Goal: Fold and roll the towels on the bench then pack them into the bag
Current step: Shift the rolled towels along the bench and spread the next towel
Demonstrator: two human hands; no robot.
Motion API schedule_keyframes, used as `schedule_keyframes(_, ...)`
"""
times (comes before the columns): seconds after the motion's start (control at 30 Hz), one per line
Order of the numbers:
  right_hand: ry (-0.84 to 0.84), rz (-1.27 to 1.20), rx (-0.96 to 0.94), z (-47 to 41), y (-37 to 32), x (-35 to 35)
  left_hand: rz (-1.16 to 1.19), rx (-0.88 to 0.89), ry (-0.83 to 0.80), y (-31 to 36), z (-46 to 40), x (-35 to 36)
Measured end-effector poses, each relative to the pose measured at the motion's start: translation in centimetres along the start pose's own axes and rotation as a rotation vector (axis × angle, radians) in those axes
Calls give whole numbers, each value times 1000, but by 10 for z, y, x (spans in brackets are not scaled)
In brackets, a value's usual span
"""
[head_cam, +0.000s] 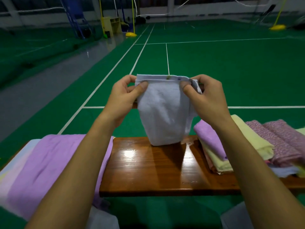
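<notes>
A pale blue towel point(162, 113) hangs in the air above a glossy wooden bench point(148, 169), doubled over so its top edges line up and its folded bottom just brushes or nearly meets the bench's far edge. The left hand point(123, 96) pinches the top left corner between thumb and fingers, and the right hand point(204, 96) pinches the top right corner the same way, both clamped on the cloth. Holding it taut by the top corners likely lets gravity pull the layers flat and the edges square, ready for laying it down to fold again and roll. The bare middle of the bench below seems kept free as a work area. On the right sits a stack point(239, 142) of folded lilac, yellow and pink patterned towels. On the left, a lilac towel point(54, 162) lies spread over the bench end. No bag is clearly visible. Beyond is a green court floor point(214, 66) with white lines.
</notes>
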State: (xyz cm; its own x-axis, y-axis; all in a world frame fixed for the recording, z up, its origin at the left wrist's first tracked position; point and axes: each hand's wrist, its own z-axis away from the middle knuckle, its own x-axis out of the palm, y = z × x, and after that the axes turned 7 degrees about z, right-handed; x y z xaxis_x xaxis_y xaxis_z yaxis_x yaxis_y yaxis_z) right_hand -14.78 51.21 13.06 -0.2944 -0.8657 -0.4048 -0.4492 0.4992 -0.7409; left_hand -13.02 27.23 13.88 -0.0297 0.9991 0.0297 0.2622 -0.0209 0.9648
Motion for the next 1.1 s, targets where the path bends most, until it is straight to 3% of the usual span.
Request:
schedule_keyframes(0.23,-59,-218,82,20,-27,-29,122,-15,-26,20,21,-7)
schedule_keyframes(0.4,-234,-202,203,20,-1,-15,-44,-90,-7,-9,21,-15)
schedule_keyframes(0.53,-392,-33,277,19,61,32,-227,-188,-6,-72,9,-26)
schedule_keyframes(0.67,-428,88,341,20,110,84,-382,-242,23,-137,-11,-35)
schedule_keyframes(0.83,-354,183,408,8,146,124,-347,-255,96,-180,-40,-35)
schedule_keyframes(0.93,-398,281,435,9,154,133,-339,-319,115,-192,-46,-32)
schedule_keyframes(1.1,-411,447,273,17,144,125,-391,-330,22,-195,-38,-25)
